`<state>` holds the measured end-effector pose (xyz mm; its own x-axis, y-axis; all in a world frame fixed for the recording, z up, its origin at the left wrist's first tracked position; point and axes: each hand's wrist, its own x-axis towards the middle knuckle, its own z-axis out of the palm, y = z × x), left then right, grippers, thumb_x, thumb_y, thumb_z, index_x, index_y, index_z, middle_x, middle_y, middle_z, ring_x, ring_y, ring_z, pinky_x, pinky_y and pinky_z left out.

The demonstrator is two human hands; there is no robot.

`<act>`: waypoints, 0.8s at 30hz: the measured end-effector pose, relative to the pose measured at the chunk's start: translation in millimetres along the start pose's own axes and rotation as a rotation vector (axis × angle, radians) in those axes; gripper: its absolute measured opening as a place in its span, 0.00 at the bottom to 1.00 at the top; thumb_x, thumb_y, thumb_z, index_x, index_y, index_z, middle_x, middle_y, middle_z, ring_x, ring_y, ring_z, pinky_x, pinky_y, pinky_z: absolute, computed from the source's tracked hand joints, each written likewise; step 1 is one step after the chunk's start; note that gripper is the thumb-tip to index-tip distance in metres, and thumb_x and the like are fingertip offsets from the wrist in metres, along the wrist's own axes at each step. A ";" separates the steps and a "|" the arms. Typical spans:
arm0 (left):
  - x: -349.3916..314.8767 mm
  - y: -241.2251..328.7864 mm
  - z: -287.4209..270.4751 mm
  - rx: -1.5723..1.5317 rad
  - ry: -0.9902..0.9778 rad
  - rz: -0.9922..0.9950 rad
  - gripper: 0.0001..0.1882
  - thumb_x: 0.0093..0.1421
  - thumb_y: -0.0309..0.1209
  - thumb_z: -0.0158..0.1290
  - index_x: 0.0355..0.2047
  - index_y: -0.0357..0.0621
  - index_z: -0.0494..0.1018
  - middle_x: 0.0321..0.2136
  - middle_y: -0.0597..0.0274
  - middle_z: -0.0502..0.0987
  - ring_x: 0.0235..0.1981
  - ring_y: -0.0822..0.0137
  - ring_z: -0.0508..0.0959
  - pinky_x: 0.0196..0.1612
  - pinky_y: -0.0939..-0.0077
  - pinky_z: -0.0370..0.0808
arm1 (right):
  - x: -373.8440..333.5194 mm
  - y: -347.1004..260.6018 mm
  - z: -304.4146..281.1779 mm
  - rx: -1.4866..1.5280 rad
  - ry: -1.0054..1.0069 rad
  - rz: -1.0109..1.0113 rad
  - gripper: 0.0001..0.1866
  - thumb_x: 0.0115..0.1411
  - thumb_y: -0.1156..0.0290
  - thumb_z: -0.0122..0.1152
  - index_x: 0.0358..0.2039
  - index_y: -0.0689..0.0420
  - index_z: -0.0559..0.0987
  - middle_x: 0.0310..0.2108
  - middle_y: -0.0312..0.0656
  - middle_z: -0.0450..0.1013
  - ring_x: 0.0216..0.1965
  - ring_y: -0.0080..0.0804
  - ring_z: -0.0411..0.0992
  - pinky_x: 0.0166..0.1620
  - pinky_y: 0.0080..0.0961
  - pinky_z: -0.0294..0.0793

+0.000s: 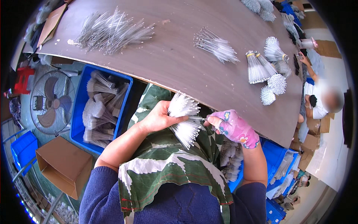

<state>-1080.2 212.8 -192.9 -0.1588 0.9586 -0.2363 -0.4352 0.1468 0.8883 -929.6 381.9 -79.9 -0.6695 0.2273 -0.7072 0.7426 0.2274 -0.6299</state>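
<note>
Over my lap, just off the table's near edge, my left hand (162, 118) is closed around a bundle of small wire brushes (184, 130) with white bristles, fanned out above and below my thumb. My right hand (233, 126), in a pink flowered fingerless glove, pinches the tip of a single wire brush (197, 118) that sticks out sideways from the bundle. A loose pile of wire brushes (113, 33) lies at the table's far left. Toward the middle is a smaller pile (216, 44). Banded brush bundles (257, 69) stand and lie on the right.
The brown table (171, 67) slants across ahead of me. A blue crate (129, 89) of brush bundles, a fan (54, 102) and a cardboard box (71, 160) are at left. More blue bins (272, 156) stand at right. Another person (317, 97) sits beyond the table's right end.
</note>
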 end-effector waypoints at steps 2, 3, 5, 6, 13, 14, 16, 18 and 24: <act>0.9 -1.0 0.4 0.043 0.007 0.000 0.12 0.52 0.26 0.57 0.37 0.35 0.74 0.30 0.64 0.77 0.32 0.77 0.74 0.39 0.81 0.71 | 0.7 -0.2 1.8 0.050 0.015 0.001 0.15 0.60 0.63 0.49 0.30 0.62 0.77 0.20 0.36 0.70 0.25 0.21 0.66 0.33 0.21 0.66; 1.2 -1.1 0.1 0.045 0.006 0.000 0.12 0.52 0.26 0.57 0.37 0.35 0.74 0.30 0.64 0.77 0.32 0.77 0.74 0.39 0.81 0.71 | 0.6 -0.9 2.1 0.044 0.009 -0.006 0.15 0.60 0.63 0.49 0.30 0.62 0.77 0.21 0.36 0.70 0.25 0.21 0.66 0.33 0.21 0.66; 1.7 -1.2 -0.4 0.067 0.000 -0.006 0.12 0.51 0.27 0.57 0.36 0.35 0.74 0.30 0.64 0.78 0.32 0.77 0.74 0.38 0.81 0.71 | 1.4 -0.1 2.1 0.040 0.003 -0.014 0.14 0.60 0.63 0.49 0.31 0.62 0.77 0.21 0.36 0.71 0.25 0.21 0.66 0.33 0.22 0.66; 1.6 -1.4 -0.2 0.068 0.000 -0.006 0.12 0.51 0.27 0.57 0.36 0.35 0.74 0.30 0.64 0.78 0.32 0.77 0.74 0.38 0.81 0.71 | 2.5 1.4 1.7 0.041 -0.003 -0.012 0.14 0.60 0.63 0.49 0.31 0.62 0.77 0.21 0.36 0.71 0.26 0.22 0.67 0.33 0.22 0.67; 1.6 -0.7 -0.6 0.107 0.017 0.019 0.12 0.51 0.26 0.57 0.36 0.36 0.74 0.29 0.63 0.78 0.32 0.77 0.74 0.38 0.80 0.72 | 5.9 8.7 5.7 0.035 0.051 -0.141 0.17 0.58 0.59 0.49 0.29 0.61 0.79 0.19 0.34 0.70 0.21 0.18 0.65 0.28 0.20 0.66; 1.7 -0.6 -1.4 0.123 0.016 0.016 0.12 0.51 0.26 0.57 0.36 0.36 0.74 0.29 0.63 0.78 0.32 0.77 0.74 0.39 0.80 0.72 | 6.0 8.3 5.3 0.036 0.051 -0.140 0.17 0.58 0.59 0.49 0.29 0.61 0.79 0.19 0.34 0.70 0.21 0.18 0.65 0.28 0.20 0.66; 1.4 -0.6 -1.8 0.121 0.024 0.030 0.12 0.51 0.26 0.57 0.36 0.36 0.74 0.29 0.64 0.78 0.32 0.77 0.74 0.39 0.80 0.72 | 6.2 6.7 4.1 -0.016 0.044 -0.184 0.17 0.59 0.59 0.49 0.29 0.60 0.79 0.21 0.33 0.71 0.22 0.18 0.65 0.29 0.19 0.66; 1.0 0.1 -1.9 0.119 0.033 0.047 0.12 0.51 0.26 0.57 0.36 0.36 0.74 0.29 0.64 0.78 0.32 0.77 0.74 0.38 0.80 0.72 | 6.3 5.0 3.2 0.035 0.034 -0.104 0.18 0.59 0.58 0.49 0.29 0.60 0.79 0.21 0.33 0.71 0.22 0.18 0.65 0.29 0.18 0.65; 0.0 -1.7 -0.8 0.089 0.054 0.037 0.12 0.51 0.26 0.57 0.36 0.36 0.74 0.29 0.65 0.77 0.32 0.79 0.73 0.38 0.80 0.71 | 7.6 8.5 7.3 0.110 0.004 0.018 0.16 0.60 0.62 0.49 0.29 0.61 0.78 0.19 0.35 0.70 0.23 0.21 0.66 0.31 0.21 0.66</act>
<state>-1080.2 212.3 -194.8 -0.2222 0.9495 -0.2215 -0.3481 0.1350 0.9277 -928.2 378.6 -92.9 -0.6559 0.2347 -0.7175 0.7518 0.1177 -0.6488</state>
